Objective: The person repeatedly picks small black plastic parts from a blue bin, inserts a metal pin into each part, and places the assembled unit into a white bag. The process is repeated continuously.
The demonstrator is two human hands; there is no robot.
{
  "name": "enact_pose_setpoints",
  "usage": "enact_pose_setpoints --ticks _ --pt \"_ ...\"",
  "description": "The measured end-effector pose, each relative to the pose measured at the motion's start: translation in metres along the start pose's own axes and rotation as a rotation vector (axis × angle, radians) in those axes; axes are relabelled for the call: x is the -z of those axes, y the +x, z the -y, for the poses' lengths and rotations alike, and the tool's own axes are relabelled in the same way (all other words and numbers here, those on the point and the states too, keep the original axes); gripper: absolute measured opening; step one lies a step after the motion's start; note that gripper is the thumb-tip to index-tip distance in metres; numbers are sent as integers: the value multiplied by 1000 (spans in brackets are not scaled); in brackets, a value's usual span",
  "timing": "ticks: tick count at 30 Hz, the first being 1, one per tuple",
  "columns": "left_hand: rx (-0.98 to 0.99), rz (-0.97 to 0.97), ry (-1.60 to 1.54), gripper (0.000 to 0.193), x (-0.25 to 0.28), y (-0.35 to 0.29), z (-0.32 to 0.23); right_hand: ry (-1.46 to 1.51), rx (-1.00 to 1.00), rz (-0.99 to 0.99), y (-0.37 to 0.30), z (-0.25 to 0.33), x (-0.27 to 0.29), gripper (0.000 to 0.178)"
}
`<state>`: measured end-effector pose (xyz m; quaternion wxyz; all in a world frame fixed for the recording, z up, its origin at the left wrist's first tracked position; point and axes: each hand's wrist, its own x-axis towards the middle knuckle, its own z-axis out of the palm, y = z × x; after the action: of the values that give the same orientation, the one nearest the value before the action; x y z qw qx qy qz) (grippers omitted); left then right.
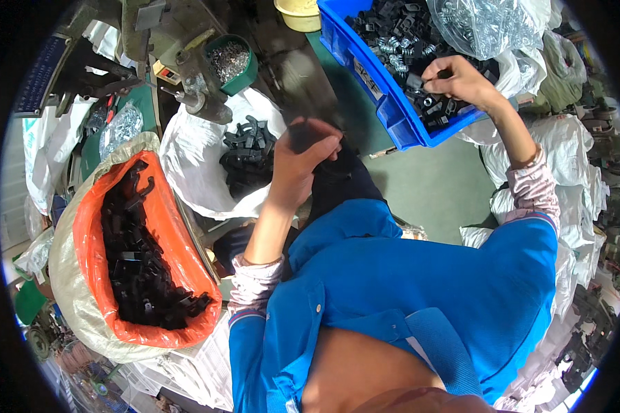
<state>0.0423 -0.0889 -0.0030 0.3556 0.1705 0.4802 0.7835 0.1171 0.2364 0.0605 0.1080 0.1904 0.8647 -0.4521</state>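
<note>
My left hand [297, 157] is raised in front of my lap, its fingers curled round a black plastic part [299, 136] that is partly hidden and smeared by motion. Over the blue bin [386, 113] at the far right, my right hand [465, 84] has its thumb and forefinger pinched together. What lies between those fingertips, if anything, I cannot make out. Inside the bin are black clip-like parts [393, 27] and several shiny metal springs [397, 62]. A white sack [196, 148] with black curved parts [246, 141] stands just left of my left hand.
An orange-lined sack [179, 237] full of black parts stands at the left. Behind the white sack are a green tub [242, 81] of small metal pieces and a metal machine [198, 93]. A clear bag [489, 27] of metal pieces leans over the bin. White sacks [554, 148] line the right.
</note>
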Motion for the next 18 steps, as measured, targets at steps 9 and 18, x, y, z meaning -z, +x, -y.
enact_pose_setpoints --ticks 9,18 --pt "-93 96 -167 34 -62 45 5 758 34 369 -27 49 -40 20" --pt "-80 -85 -257 28 -29 40 1 -947 466 -93 2 -8 -8 26"
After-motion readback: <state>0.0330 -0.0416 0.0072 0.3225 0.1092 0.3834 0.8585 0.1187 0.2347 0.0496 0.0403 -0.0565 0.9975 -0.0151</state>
